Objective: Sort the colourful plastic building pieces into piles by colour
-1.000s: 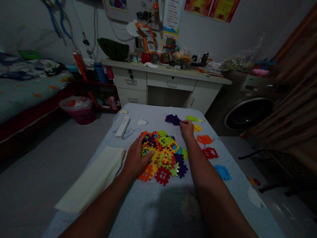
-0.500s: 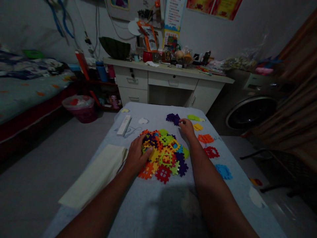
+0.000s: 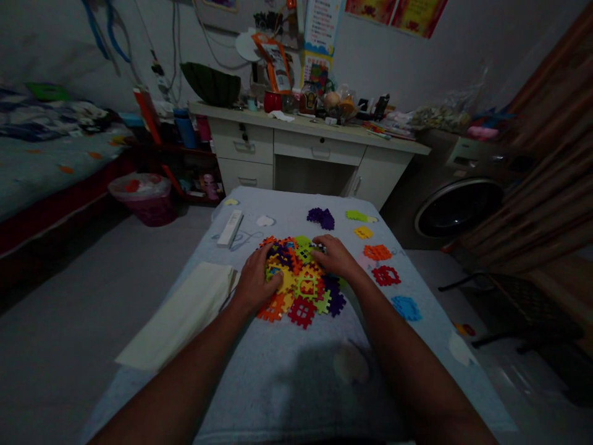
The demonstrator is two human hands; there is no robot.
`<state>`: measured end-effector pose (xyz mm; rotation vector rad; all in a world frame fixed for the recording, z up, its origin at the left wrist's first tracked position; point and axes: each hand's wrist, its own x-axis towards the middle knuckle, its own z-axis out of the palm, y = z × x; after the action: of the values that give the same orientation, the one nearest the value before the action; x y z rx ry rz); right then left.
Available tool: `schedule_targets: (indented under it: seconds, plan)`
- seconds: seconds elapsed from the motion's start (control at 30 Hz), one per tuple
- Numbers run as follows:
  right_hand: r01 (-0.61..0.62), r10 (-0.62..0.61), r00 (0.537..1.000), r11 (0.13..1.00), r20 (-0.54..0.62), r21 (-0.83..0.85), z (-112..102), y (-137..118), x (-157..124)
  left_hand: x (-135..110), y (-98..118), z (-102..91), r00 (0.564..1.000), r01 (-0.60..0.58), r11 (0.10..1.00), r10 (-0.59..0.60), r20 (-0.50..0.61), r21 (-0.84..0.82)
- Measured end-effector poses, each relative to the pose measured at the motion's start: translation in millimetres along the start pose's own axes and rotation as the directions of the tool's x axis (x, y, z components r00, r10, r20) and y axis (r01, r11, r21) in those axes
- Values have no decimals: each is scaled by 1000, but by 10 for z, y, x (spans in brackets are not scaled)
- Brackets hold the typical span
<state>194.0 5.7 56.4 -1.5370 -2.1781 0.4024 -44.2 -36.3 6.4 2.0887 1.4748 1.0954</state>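
A heap of colourful interlocking plastic tiles (image 3: 303,289) lies mid-table on a pale blue cloth (image 3: 287,383). My left hand (image 3: 256,279) rests flat on the heap's left side, fingers spread over a yellow tile. My right hand (image 3: 334,256) lies on the heap's upper right, fingers stretched over the tiles. Sorted tiles sit apart: purple (image 3: 321,217), green (image 3: 356,216), yellow (image 3: 362,232), orange (image 3: 377,251), red (image 3: 386,275) and blue (image 3: 406,307).
A folded cream cloth (image 3: 183,312) lies at the table's left edge, a white remote (image 3: 230,227) beyond it. Behind stand a cluttered desk (image 3: 306,145), a washing machine (image 3: 456,198), a pink bin (image 3: 143,196) and a bed (image 3: 41,167) at left.
My right hand drew back from the purple pile at the far side and settled on the heap's upper right. My left hand stayed on the heap.
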Motion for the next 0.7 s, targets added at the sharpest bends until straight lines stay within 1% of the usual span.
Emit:
schedule_targets:
  seconds: [0.1,0.27,0.43,0.5,0.63,0.7]
  plan:
    - [-44,44,999,999,-8,-24,126,-46,-108,6,0,11,1000,1,1000,-1,-1,3]
    - [-92,95,993,995,-63,46,229,-122,-135,4,-10,19,1000,-3,1000,3,-7,-1]
    - [-55,71,987,992,-143,117,278,-79,-126,3,-23,20,1000,6,1000,-6,1,8]
    - [-48,75,984,985,-160,163,280,-48,-130,2,-26,21,1000,8,1000,-9,4,13]
    - [-49,111,978,944,-175,326,264,-24,-157,2,-23,16,1000,3,1000,-4,8,24]
    - [-34,111,975,930,-192,366,264,-34,-174,4,-20,12,1000,1,1000,-1,8,24]
